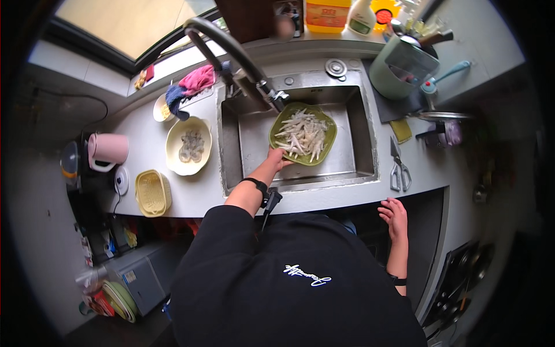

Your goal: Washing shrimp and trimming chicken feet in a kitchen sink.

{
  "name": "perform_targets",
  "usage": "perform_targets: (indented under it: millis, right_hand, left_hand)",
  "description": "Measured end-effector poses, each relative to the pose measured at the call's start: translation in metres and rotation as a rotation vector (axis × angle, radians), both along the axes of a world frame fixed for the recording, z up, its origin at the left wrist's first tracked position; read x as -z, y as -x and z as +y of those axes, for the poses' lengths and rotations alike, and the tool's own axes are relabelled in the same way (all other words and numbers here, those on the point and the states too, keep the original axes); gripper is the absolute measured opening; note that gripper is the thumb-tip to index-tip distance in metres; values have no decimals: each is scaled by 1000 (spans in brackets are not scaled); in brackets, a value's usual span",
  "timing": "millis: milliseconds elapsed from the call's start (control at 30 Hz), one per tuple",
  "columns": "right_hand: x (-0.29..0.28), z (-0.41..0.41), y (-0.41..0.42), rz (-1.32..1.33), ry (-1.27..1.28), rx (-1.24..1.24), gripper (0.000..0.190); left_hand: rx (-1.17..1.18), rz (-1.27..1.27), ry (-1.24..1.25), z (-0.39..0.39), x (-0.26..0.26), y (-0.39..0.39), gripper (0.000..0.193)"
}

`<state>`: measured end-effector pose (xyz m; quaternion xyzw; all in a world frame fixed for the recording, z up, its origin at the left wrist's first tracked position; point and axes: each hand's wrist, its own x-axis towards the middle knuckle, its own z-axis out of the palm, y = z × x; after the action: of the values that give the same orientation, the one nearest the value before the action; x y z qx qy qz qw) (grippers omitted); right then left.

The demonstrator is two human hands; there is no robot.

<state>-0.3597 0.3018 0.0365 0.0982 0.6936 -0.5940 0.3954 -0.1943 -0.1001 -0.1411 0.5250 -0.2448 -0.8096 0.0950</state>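
A green bowl (330,139) with pale chicken feet (303,132) heaped inside is in the stainless steel sink (255,130). My left hand (277,159) grips its near left rim; the fingers under the bowl are partly hidden. Just beyond that bowl's back left edge hangs the faucet spout (277,97). I cannot tell whether water runs. My right hand (393,215) holds nothing, its fingers loosely apart at the counter's front edge. Closest to it on the countertop lie metal kitchen scissors (399,169), blades pointing away from me.
Left of the sink are a cream bowl (172,147) holding shrimp (191,146), a yellow plastic basket (152,193) and a pink pitcher (108,149). Cloths (196,81) lie behind. To the right stand a green utensil holder (390,69) and a yellow sponge (401,131). A drain strainer (336,67) sits behind the sink.
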Motion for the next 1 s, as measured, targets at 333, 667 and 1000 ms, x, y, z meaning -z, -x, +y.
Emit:
perform_targets:
  millis: [333,667,1000]
  right_hand:
    - [22,-85,41,-44,68,-305,31]
    - [35,-160,27,-102,164,-468,30]
    - [31,-160,21,-86,114,-453,31]
  left_hand:
    - [-201,-82,-36,6,-12,-67,38]
    - [-1206,-162,263,-23,-93,-336,23]
    - [-69,-1611,689,-71,-152,-474,46]
